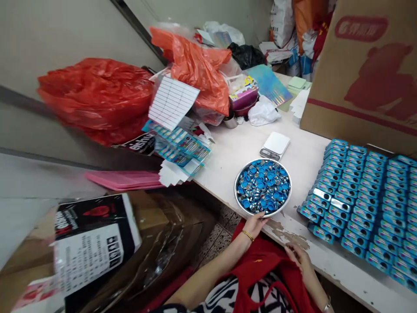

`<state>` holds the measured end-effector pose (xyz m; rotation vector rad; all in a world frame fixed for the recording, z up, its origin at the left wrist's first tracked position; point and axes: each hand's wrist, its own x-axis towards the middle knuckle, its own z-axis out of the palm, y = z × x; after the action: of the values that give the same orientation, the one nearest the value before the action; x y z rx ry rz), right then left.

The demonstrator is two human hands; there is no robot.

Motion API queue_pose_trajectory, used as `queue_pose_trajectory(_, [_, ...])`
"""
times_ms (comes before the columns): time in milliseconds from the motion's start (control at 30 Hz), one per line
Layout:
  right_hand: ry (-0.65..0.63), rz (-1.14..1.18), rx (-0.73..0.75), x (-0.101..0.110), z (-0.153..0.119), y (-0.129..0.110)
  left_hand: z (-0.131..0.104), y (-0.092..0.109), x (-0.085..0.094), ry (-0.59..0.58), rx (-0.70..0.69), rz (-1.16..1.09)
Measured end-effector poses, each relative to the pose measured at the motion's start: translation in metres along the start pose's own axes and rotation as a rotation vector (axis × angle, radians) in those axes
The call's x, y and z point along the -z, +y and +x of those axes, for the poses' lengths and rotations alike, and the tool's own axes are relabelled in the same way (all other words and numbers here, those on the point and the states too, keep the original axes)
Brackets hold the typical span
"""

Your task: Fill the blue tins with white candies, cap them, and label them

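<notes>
- Worktable (223,152), white top, paint chipped along the near edge; grey wall behind
- Round metal bowl (236,198), one, at the table's near edge, left of the packs
- Small caps (264,184), blue and silver, many, heaped loose inside the bowl
- Left hand (255,224), gold bangle at the wrist, fingers closed on the bowl's near rim
- Right hand (301,259), at the table edge below the packs, fingers partly curled; cannot tell whether they meet or hold anything
- Kitchen scale (276,142), white platform, just beyond the bowl
- Blue packs (365,208), each with a dark round spot, set in close rows on the right
- Tall carton (361,87), red bear print, standing behind the packs
- Red plastic bag (100,95), bulky, at left
- Orange bag (203,65), crumpled, near the table's far left
- Brown carton (156,213), black-and-white label, at lower left
- Red apron (241,278), worn over patterned clothing
</notes>
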<state>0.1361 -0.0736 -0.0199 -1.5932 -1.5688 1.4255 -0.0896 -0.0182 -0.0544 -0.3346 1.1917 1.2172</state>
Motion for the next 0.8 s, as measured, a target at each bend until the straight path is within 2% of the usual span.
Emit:
queue_pose_trajectory(100, [-0.037,-0.021,0.020,0.015,0.006,-0.025,-0.010,-0.009,-0.010,-0.046,0.061,0.067])
queue_pose_trajectory(167, [0.032,-0.072,0.046,0.023,0.017,-0.044,-0.017,-0.006,-0.009,-0.055,0.093,0.117])
queue_pose_trajectory(300, [0.179,-0.215,0.194,0.026,0.056,-0.082,-0.028,0.016,0.015,0.052,0.025,0.182])
queue_pose_trajectory(400, [0.215,-0.421,0.351,0.016,0.093,-0.105,-0.030,0.035,0.041,0.228,-0.185,0.249])
queue_pose_trajectory(467, [0.176,-0.571,0.386,0.006,0.117,-0.116,-0.025,0.045,0.054,0.352,-0.437,0.368])
queue_pose_trajectory(500, [0.138,-0.639,0.390,0.000,0.127,-0.120,-0.022,0.049,0.057,0.374,-0.536,0.418])
queue_pose_trajectory(600, [0.024,-0.788,0.397,-0.018,0.152,-0.129,-0.013,0.054,0.052,0.323,-0.690,0.488])
queue_pose_trajectory(800, [-0.124,-0.937,0.419,-0.044,0.169,-0.133,-0.022,0.051,0.021,0.179,-0.781,0.563])
